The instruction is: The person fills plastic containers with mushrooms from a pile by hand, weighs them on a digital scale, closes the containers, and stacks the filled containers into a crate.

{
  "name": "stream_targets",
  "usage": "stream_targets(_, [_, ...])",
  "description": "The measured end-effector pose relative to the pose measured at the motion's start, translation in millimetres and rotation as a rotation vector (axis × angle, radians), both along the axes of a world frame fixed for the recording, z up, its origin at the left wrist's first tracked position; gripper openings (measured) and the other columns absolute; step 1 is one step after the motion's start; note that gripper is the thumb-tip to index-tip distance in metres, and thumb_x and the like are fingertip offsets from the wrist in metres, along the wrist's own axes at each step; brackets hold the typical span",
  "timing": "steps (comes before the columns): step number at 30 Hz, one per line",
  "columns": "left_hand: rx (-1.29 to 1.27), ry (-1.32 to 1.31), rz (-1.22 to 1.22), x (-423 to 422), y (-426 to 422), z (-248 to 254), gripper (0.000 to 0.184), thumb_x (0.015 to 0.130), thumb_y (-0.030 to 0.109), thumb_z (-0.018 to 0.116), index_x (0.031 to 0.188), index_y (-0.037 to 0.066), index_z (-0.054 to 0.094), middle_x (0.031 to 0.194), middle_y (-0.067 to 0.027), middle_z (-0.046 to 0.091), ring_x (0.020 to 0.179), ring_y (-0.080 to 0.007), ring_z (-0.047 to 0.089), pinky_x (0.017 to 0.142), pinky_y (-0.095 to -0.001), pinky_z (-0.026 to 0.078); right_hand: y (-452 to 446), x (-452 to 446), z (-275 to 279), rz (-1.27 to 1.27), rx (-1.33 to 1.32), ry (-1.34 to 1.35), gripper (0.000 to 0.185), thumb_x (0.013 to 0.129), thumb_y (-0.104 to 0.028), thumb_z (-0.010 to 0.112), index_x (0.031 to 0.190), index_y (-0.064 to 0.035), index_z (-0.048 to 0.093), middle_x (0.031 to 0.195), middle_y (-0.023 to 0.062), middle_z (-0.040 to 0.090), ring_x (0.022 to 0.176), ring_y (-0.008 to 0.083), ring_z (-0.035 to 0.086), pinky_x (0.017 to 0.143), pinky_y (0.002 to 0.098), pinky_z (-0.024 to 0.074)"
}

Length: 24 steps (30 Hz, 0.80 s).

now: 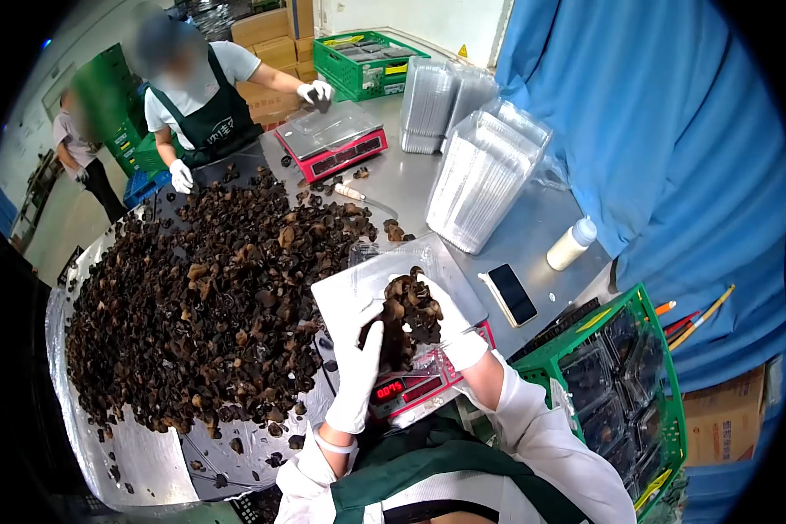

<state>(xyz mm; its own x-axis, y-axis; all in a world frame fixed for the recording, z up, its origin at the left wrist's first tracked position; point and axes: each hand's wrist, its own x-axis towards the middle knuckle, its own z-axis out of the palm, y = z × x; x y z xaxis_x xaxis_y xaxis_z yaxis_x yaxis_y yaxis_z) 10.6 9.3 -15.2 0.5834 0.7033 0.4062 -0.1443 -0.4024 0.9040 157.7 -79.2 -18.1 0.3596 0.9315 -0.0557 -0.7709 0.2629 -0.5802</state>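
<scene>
My left hand [356,362], in a white glove, cups the near left side of a clump of dark brown wood ear mushrooms [410,307]. My right hand [450,325], gloved too, holds the same clump from the right. The clump is above the pan of a red digital scale [334,293], whose red display reads 0.075. A clear plastic box [393,260] lies partly behind the clump on the pan. To the left spreads a large heap of loose wood ear mushrooms [210,306].
Clear box stacks [489,175], a knife [351,192], a phone [508,295] and a bottle [572,243] are on the metal table. A green crate [672,384] of packed boxes stands right. Across, a co-worker [205,105] reaches to another scale [336,153].
</scene>
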Motion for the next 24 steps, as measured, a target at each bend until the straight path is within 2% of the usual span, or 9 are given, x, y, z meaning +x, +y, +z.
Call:
stream_targets(2, [0.104, 0.073, 0.04, 5.3, -5.1, 7.3, 0.029, 0.08, 0.007, 0.067, 0.109, 0.009, 0.066, 0.111, -0.012, 0.062, 0.11, -0.0283, 0.053, 0.099, -0.039, 0.038, 0.4, -1.1, 5.8, -0.032, -0.102, 0.019, 0.034, 0.099, -0.028, 0.044, 0.118, -0.0042, 0.058, 0.11, 0.0086, 0.065, 0.096, 0.0201, 0.064, 0.084, 0.0332, 0.0536])
stream_targets(4, [0.182, 0.096, 0.092, 10.5, -4.7, 16.3, 0.027, 0.081, 0.008, 0.067, 0.108, 0.008, 0.066, 0.11, -0.0121, 0.062, 0.108, -0.0286, 0.053, 0.097, -0.0387, 0.039, 7.0, 8.2, -8.0, 0.05, -0.141, 0.055, 0.031, 0.099, -0.024, 0.046, 0.118, -0.0033, 0.058, 0.111, 0.0092, 0.064, 0.098, 0.0188, 0.063, 0.088, 0.0309, 0.0501])
stream_targets(6, [0.195, 0.125, 0.236, 5.6, 2.0, 20.6, 0.025, 0.084, 0.008, 0.064, 0.109, 0.007, 0.065, 0.109, -0.0124, 0.062, 0.106, -0.0282, 0.054, 0.095, -0.0377, 0.041, 8.3, 4.0, 3.9, -0.056, -0.277, -0.614, 0.029, 0.099, -0.022, 0.048, 0.117, -0.0005, 0.058, 0.112, 0.0084, 0.064, 0.101, 0.0177, 0.06, 0.091, 0.0294, 0.0457])
stream_targets(8, [-0.07, 0.04, 0.305, -3.0, 16.2, 0.6, 0.019, 0.09, 0.006, 0.055, 0.108, 0.003, 0.064, 0.11, -0.0112, 0.061, 0.103, -0.0232, 0.057, 0.093, -0.0336, 0.043, 3.5, 0.8, 5.6, -0.162, -0.323, -1.159, 0.024, 0.096, -0.017, 0.051, 0.112, -0.0006, 0.061, 0.111, 0.0108, 0.064, 0.105, 0.0226, 0.058, 0.096, 0.0323, 0.0418])
stream_targets(10, [-0.182, 0.031, 0.309, -18.5, 25.1, -18.1, 0.019, 0.092, 0.005, 0.052, 0.108, 0.001, 0.063, 0.109, -0.0103, 0.061, 0.103, -0.0202, 0.057, 0.093, -0.0316, 0.043, -0.4, -4.0, 8.7, -0.213, -0.237, -1.379, 0.024, 0.094, -0.015, 0.053, 0.112, -0.0022, 0.062, 0.114, 0.0135, 0.063, 0.111, 0.0279, 0.056, 0.1, 0.0361, 0.0397])
stream_targets(14, [-0.195, 0.117, 0.276, -47.2, 17.5, -28.4, 0.019, 0.092, 0.001, 0.051, 0.107, 0.0, 0.062, 0.11, -0.0102, 0.062, 0.104, -0.019, 0.058, 0.093, -0.0308, 0.044, -9.4, -3.8, 6.1, -0.225, -0.2, -1.393, 0.025, 0.094, -0.014, 0.052, 0.113, -0.0028, 0.062, 0.118, 0.014, 0.062, 0.117, 0.0311, 0.053, 0.102, 0.0388, 0.0381])
stream_targets(16, [-0.131, 0.156, 0.265, -63.3, 15.9, -40.4, 0.016, 0.085, 0.001, 0.059, 0.101, 0.001, 0.064, 0.106, -0.0118, 0.063, 0.102, -0.0229, 0.058, 0.092, -0.0327, 0.044, -18.7, -3.6, 12.3, -0.194, -0.222, -1.342, 0.025, 0.094, -0.014, 0.051, 0.113, -0.0028, 0.062, 0.121, 0.0142, 0.061, 0.118, 0.0302, 0.053, 0.102, 0.0376, 0.0379])
stream_targets(20, [0.294, 0.244, 0.088, -82.5, -0.1, -19.8, 0.024, 0.069, 0.01, 0.077, 0.09, 0.006, 0.065, 0.095, -0.0086, 0.063, 0.093, -0.0253, 0.058, 0.085, -0.0368, 0.045, -38.0, -0.1, 27.2, -0.059, -0.274, -1.288, 0.026, 0.094, -0.011, 0.048, 0.115, -0.0031, 0.062, 0.114, 0.013, 0.063, 0.108, 0.0259, 0.059, 0.095, 0.0336, 0.0442])
stream_targets(24, [0.429, 0.267, 0.027, -80.6, -1.7, -22.8, 0.023, 0.069, 0.013, 0.077, 0.088, 0.008, 0.066, 0.091, -0.0067, 0.063, 0.092, -0.0274, 0.057, 0.081, -0.0382, 0.045, -50.1, -4.7, 37.4, -0.123, -0.279, -1.355, 0.028, 0.092, -0.005, 0.046, 0.114, 0.0008, 0.061, 0.112, 0.0147, 0.063, 0.104, 0.0243, 0.06, 0.091, 0.0326, 0.046])
